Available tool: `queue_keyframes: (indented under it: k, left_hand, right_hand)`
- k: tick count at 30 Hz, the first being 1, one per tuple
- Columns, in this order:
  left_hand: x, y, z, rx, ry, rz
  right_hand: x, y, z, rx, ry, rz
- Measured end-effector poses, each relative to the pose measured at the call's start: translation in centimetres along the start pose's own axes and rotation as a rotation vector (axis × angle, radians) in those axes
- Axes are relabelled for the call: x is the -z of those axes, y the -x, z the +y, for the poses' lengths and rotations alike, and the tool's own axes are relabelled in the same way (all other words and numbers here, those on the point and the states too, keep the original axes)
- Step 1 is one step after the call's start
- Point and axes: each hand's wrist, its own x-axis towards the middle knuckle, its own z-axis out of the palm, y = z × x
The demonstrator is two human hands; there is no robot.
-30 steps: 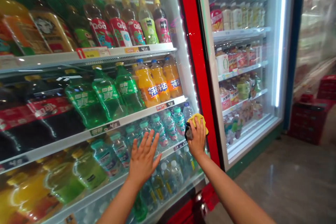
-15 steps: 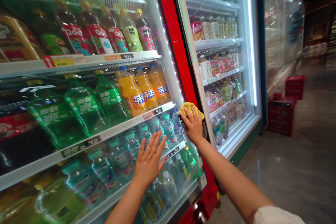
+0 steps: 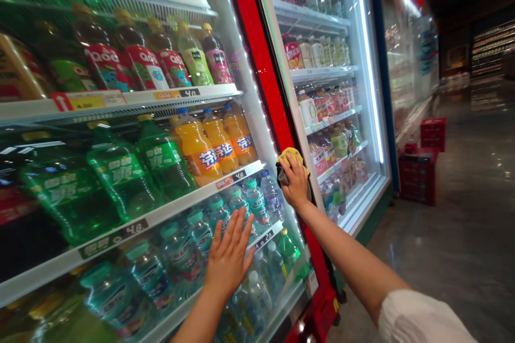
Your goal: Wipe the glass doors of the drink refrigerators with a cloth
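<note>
My right hand (image 3: 295, 182) holds a yellow and grey cleaning cloth (image 3: 295, 155) against the red door frame (image 3: 263, 64) of a drinks fridge, its fingers curled over the cloth. Lower and to the left, my left hand (image 3: 229, 252) is spread, palm toward the glass door. Whether that palm touches the glass cannot be told. Behind the glass, near the left hand, stand bottles with turquoise caps (image 3: 200, 230). Orange soda bottles (image 3: 197, 144) and green soda bottles (image 3: 124, 169) fill the shelf above.
A second lit fridge (image 3: 328, 69) with bottled drinks stands to the right. Red crates (image 3: 418, 177) sit on the shiny floor (image 3: 450, 236) farther along. A red base piece (image 3: 322, 311) juts out at the fridge's lower corner.
My right hand and the cloth have shifted slightly on the red frame, and more of the cloth's grey side shows. My left hand stays nearly in place. The view has turned a little right.
</note>
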Motion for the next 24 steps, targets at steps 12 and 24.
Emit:
queue_keyframes:
  k: [12,24]
  left_hand:
    - [0.4,0.1,0.3,0.006,-0.05,-0.026]
    - [1.9,-0.5,-1.1,0.059,-0.109,0.002]
  right_hand:
    - [0.2,7.7,1.2,0.035,-0.014,-0.008]
    - [0.2,-3.4,-4.8,0.184,-0.074,0.02]
